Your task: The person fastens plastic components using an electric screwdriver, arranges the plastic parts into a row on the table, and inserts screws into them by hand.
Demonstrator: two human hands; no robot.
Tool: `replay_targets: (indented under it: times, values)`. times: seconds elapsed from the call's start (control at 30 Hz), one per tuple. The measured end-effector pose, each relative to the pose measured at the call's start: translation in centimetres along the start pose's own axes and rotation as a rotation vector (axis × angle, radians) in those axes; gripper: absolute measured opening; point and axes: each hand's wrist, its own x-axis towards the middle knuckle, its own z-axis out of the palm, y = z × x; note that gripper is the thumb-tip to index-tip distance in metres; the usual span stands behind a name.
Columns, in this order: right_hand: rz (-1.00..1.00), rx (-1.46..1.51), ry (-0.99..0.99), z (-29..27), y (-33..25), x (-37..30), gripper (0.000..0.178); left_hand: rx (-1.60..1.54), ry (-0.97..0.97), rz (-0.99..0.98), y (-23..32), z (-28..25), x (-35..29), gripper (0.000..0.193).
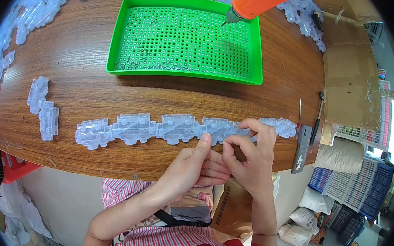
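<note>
A row of translucent plastic toy train cars lies along the near part of the table, joined end to end. My right hand is over the row's right part, thumb and forefinger pinched on a tiny thing that looks like a screw. My left hand is beside it at the near side of the row, its fingers curled together and its thumb tip near a car. What lies in its palm is hidden. Beyond the row stands a green perforated tray with many small dark screws gathered mostly along its near side.
An orange power screwdriver hangs over the tray's far right corner. More clear plastic parts are heaped at the far left; a separate pair lies at left. A phone and a thin screwdriver lie at the right edge, beside cardboard.
</note>
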Motion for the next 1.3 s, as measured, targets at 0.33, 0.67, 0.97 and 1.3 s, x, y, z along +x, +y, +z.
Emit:
replay_targets:
  times: [0.33,0.67,0.97,1.3]
  values:
    - [-0.017,-0.057,-0.08,-0.5,-0.9,0.7,0.013,0.008,-0.016,-0.003,0.0,-0.2,-0.2,0.08]
    - [0.157,0.243,-0.12,-2.8,-3.9,-1.2,0.021,-0.452,-0.448,-0.061,0.7,-1.0,-0.8,0.094]
    - [-0.074,-0.003,-0.118,-2.8,-5.0,-1.1,0.027,-0.483,-0.468,-0.019,0.4,-0.7,-0.8,0.087]
    - [-0.032,0.018,-0.02,-2.9,-3.4,-1.7,0.028,0.083,-0.1,0.266,-0.8,-1.1,-1.7,0.032]
